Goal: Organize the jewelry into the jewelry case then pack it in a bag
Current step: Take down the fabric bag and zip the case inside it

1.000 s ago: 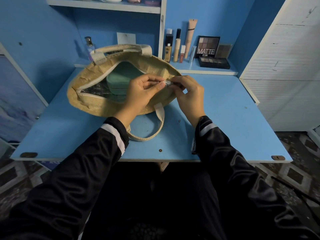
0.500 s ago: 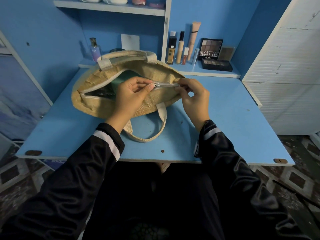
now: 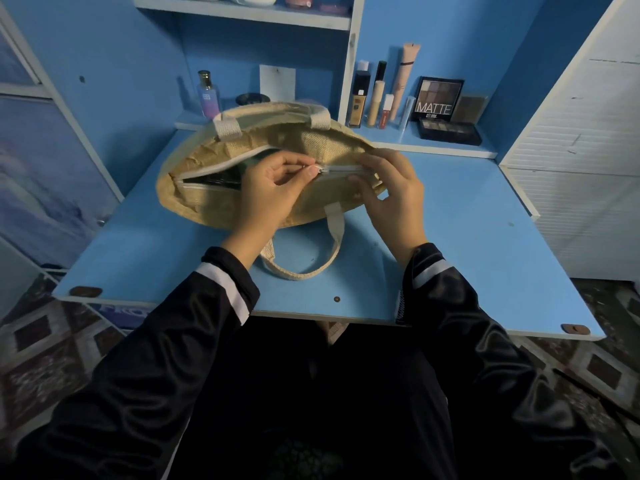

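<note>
Centrally, left hand [image 3: 273,194] pinching zipper pull [image 3: 323,170], right hand [image 3: 394,194] gripping bag [image 3: 311,140]

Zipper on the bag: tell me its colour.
The zipper is white, on the tan bag; the head view shows it best.

The bag [image 3: 207,206] fills the upper middle of the table [image 3: 485,254]. The left hand [image 3: 270,192] pinches the zipper pull [image 3: 323,170] and the right hand [image 3: 394,199] grips the bag's right end, so its mouth gapes only as a narrow slit left of the left hand. Bare tabletop lies at the right and lower left of the frame. The near handle [image 3: 304,271] loops between the wrists. Makeup tubes [image 3: 377,102], a palette [image 3: 440,102] and a perfume bottle [image 3: 209,97] crowd the ledge behind. A white cabinet [image 3: 581,150] walls the right edge.
</note>
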Available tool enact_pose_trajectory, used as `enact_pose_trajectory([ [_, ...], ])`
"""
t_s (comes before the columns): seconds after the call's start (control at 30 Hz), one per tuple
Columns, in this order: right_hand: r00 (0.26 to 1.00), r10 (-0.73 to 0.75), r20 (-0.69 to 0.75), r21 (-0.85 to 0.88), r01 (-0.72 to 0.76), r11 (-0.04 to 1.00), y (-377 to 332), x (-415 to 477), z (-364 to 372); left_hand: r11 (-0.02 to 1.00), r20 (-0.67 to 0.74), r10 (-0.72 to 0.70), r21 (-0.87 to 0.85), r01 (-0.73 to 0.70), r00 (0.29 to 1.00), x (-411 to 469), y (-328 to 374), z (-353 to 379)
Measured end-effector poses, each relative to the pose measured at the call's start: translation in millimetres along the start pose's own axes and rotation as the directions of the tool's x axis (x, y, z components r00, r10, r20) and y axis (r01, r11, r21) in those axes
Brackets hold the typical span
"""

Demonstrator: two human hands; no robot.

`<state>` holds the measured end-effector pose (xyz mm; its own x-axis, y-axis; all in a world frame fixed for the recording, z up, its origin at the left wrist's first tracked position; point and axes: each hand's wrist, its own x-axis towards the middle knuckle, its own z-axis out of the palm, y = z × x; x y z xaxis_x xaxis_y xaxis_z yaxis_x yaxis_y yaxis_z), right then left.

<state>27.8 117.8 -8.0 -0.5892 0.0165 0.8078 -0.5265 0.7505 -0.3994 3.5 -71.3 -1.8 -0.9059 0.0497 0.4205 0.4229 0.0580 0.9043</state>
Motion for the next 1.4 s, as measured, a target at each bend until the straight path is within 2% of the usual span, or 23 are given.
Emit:
enact_pose_trajectory([
  [0.23,0.981,-0.192,0.021,-0.109,0.193,0.975,1,10,9,1.0,0.02,0.001,-0.006,-0.001,1.0,3,-3,-3],
  [0.53,0.963,-0.269,0.021,-0.106,0.27,0.957,-3,16,17,0.997,-0.012,0.062,0.052,-0.061,0.998,-1,0,-16],
  [1.0,0.969,-0.246,0.001,-0.07,0.246,0.967,-14,27,30,0.979,-0.219,0.134,0.181,-0.095,0.966,-4,3,-75],
  [1.23,0.963,-0.27,-0.006,-0.062,0.269,0.961,-19,32,34,0.965,-0.373,0.19,0.244,-0.102,0.908,-11,1,-105],
  [1.4,0.961,-0.276,-0.014,-0.071,0.275,0.959,-19,34,37,0.975,-0.48,0.17,0.208,-0.076,0.86,-11,3,-122],
])
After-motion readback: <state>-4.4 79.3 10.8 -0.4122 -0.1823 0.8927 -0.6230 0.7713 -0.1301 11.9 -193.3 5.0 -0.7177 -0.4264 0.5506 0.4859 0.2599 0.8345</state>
